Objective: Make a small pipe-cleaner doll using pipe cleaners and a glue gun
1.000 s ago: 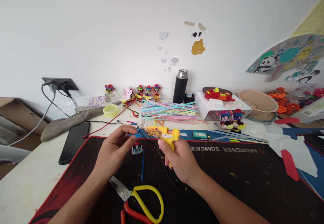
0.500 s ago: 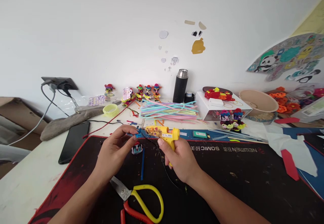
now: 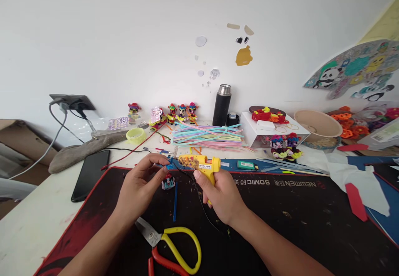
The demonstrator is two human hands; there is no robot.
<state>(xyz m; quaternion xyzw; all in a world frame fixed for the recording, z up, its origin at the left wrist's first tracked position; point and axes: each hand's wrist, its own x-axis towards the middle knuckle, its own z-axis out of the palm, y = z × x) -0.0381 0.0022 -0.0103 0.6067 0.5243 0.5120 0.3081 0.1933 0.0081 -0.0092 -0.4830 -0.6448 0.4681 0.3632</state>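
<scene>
My right hand [image 3: 222,193] is wrapped round the handle of a yellow hot glue gun [image 3: 202,163], its nozzle pointing left. Between thumb and fingers, my left hand [image 3: 140,184] pinches a small blue fuzzy piece [image 3: 171,163] right at the nozzle; whether the two touch I cannot tell. Just below lies a small doll head [image 3: 168,182] with a red top and blue face. A blue strip [image 3: 175,201] rests on the black mat beside it. Nearer to me are scissors [image 3: 181,247] with one yellow and one red handle.
A bundle of pastel pipe cleaners [image 3: 208,136] lies behind my hands. Several small dolls [image 3: 182,113] stand along the wall near a black thermos [image 3: 222,105]. A phone [image 3: 90,176] lies at left, a white box [image 3: 274,130] at right. The glue gun's cord [image 3: 204,209] trails across the mat.
Both hands keep nearly the same pose, with the glue gun's nozzle at the blue piece. The whole view has shifted very slightly.
</scene>
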